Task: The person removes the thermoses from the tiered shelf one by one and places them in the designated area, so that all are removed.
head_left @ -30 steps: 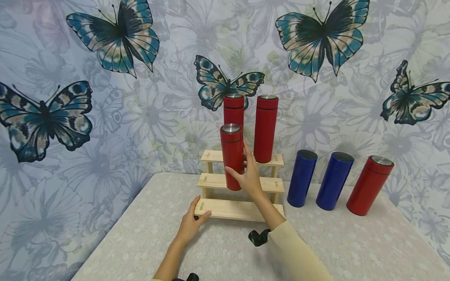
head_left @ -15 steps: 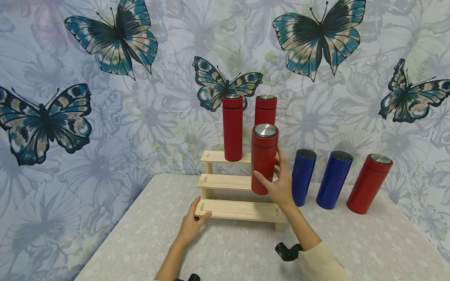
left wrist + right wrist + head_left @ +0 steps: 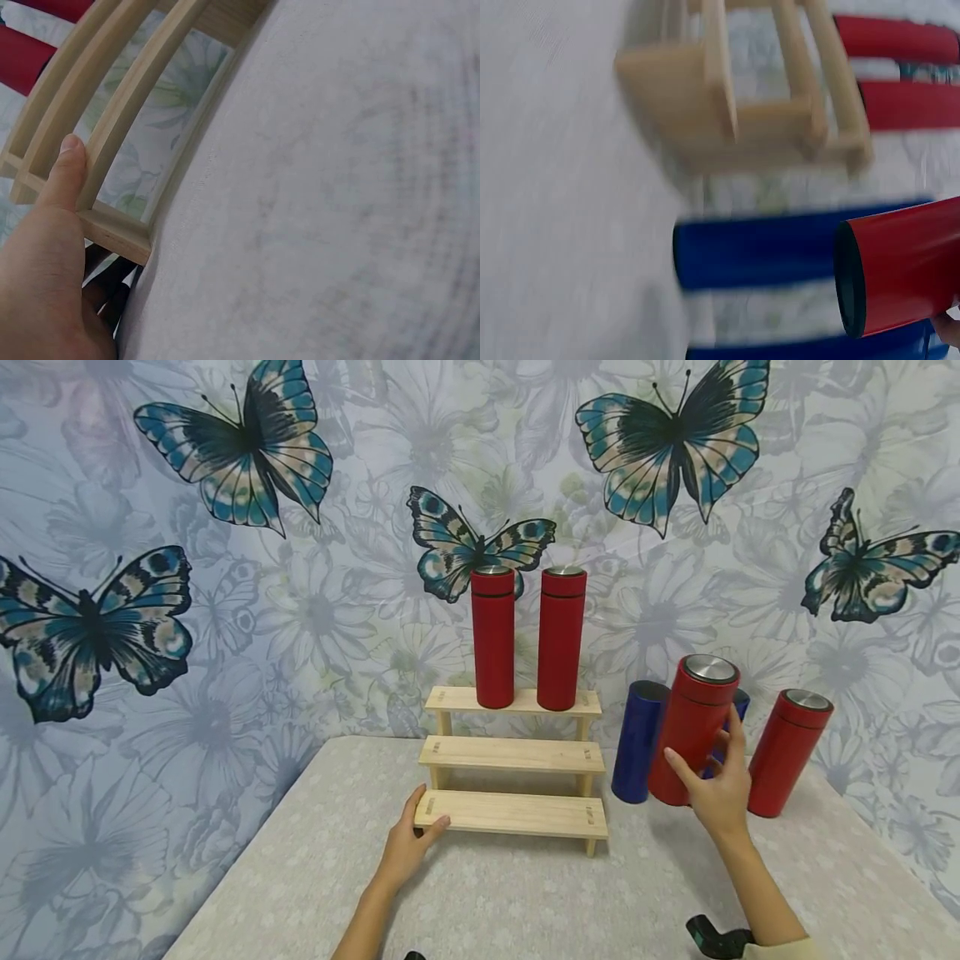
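Note:
My right hand (image 3: 722, 789) grips a red thermos flask (image 3: 692, 727) with a steel lid, in front of the blue thermos flasks. Its dark base faces the right wrist view, where the red flask (image 3: 907, 262) overlaps a blue flask. My left hand (image 3: 402, 847) holds the left end of the lowest shelf of a three-tier wooden stand (image 3: 517, 812). In the left wrist view the thumb (image 3: 66, 176) lies against a shelf edge, with the other fingers partly hidden below. Two red thermos flasks, left (image 3: 493, 643) and right (image 3: 562, 643), stand upright on the top shelf.
One blue flask (image 3: 636, 743) stands on the table right of the stand; another blue flask (image 3: 741, 703) is mostly hidden behind the held one. A red flask (image 3: 787, 756) stands at the far right. Behind the table (image 3: 495, 902) hangs a butterfly-patterned backdrop (image 3: 337, 610).
My right hand has carried the red thermos flask from in front of the stand rightward to the blue flasks. My left hand has stayed on the lowest shelf.

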